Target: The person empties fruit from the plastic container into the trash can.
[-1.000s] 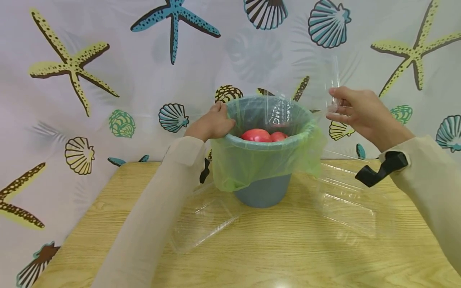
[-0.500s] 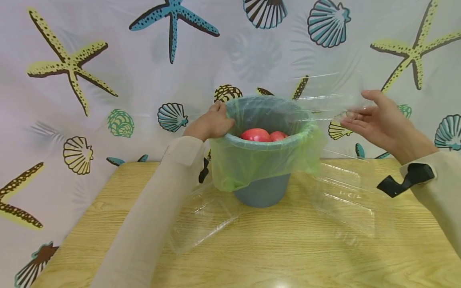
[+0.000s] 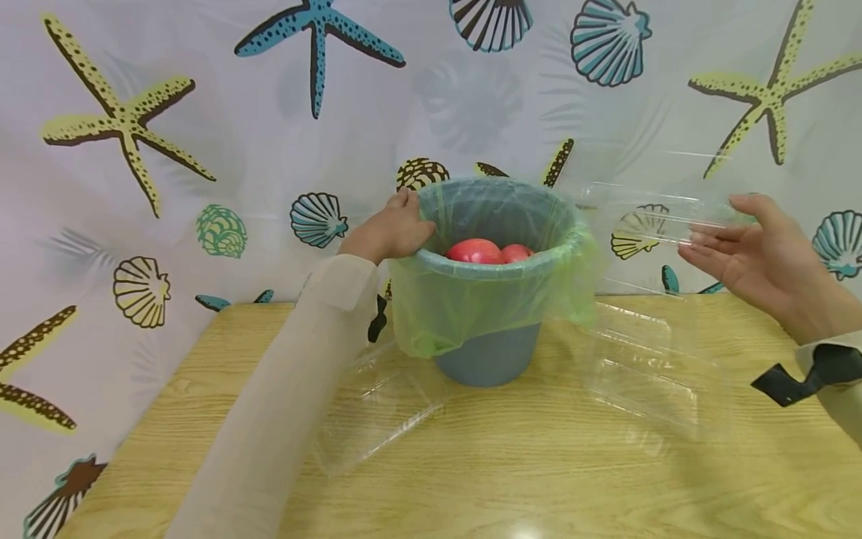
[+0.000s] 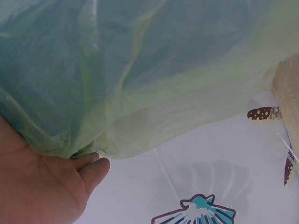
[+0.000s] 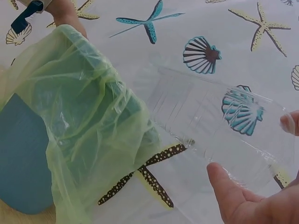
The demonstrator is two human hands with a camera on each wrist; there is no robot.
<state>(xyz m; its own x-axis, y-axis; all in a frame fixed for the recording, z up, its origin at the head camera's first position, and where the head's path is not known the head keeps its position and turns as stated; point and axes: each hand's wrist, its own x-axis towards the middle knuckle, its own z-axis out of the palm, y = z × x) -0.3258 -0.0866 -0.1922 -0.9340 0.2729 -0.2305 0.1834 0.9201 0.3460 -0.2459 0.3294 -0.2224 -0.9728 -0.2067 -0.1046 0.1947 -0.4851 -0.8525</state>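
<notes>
A blue-grey bucket stands on the table, lined with a thin yellow-green plastic bag folded over its rim. Inside lie red round fruits, at least two of them. My left hand grips the bucket's left rim through the bag; in the left wrist view its fingers curl against the hanging bag. Right of the bucket, in the air, my right hand holds a clear plastic container between thumb and fingers. Its outline is faint in the head view.
More clear plastic trays lie on the wooden table: one tray left of the bucket and at least one tray to its right. A patterned cloth hangs right behind the table.
My right hand has moved right and slightly down, away from the bucket, carrying the clear container. The container has turned from upright to roughly level. My left hand stays on the rim.
</notes>
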